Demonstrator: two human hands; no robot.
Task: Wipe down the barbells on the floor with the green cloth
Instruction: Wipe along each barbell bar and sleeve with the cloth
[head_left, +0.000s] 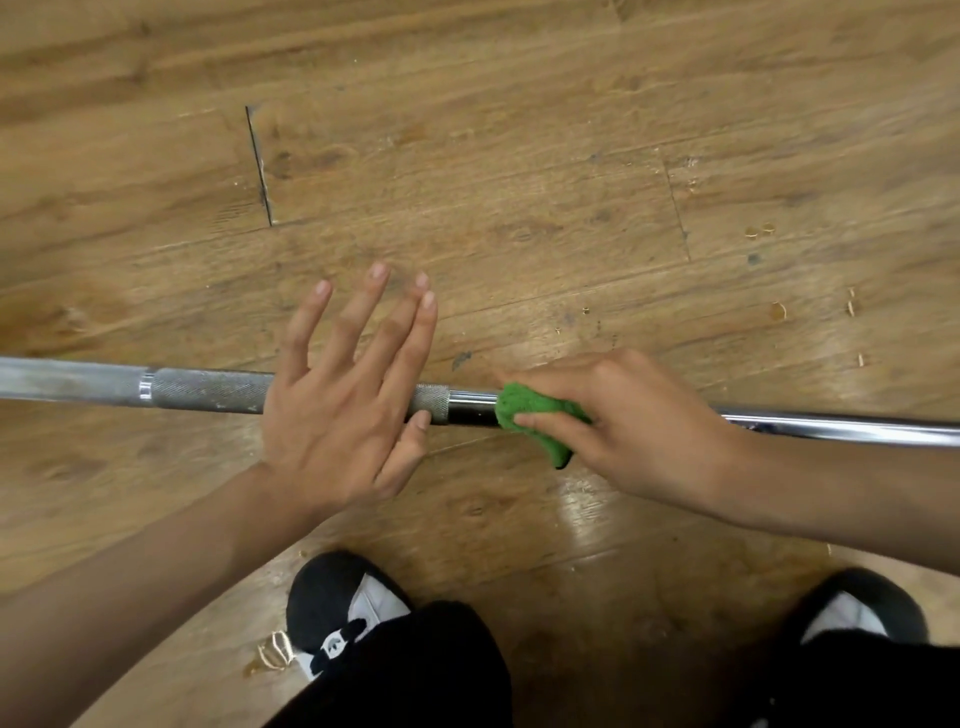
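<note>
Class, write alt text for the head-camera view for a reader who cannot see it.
A right hand grips a green cloth against a steel barbell lying on a wooden floor; the left hand is spread open over the bar's knurled section.

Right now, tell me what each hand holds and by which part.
The right hand grips the bunched green cloth, wrapping it around the smooth shaft of the barbell. The left hand, spread open above the knurling, holds nothing.

On the barbell (208, 391), cloth (522, 408) right of left hand (337, 415)
</note>
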